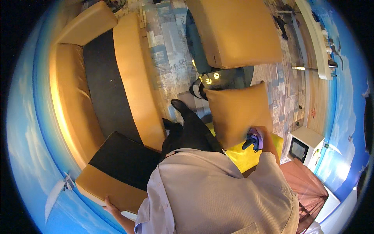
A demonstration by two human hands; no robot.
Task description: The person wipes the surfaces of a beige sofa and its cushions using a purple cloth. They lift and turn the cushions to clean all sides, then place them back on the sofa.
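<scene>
My left hand [109, 206] grips the near edge of a long tan and black seat cushion [113, 185], its fingers over the tan side. The cushion is lifted at an angle across the near end of the tan sofa [126, 74]; a black strip of the sofa's base [107, 82] lies uncovered. My right hand [266, 134] is closed around a purple and black handheld object [254, 140], whose kind I cannot make out. It is beside a square tan cushion [239, 111], which stands on a yellow seat [247, 156].
A dark round table [235, 76] with glowing lamp reflections stands ahead, and a larger tan cushion [241, 33] rests over it. At right are a white cabinet with a dark-fronted appliance [299, 149], a reddish-brown cloth [302, 183] and a wall shelf [321, 50]. The floor [171, 46] is patterned planks.
</scene>
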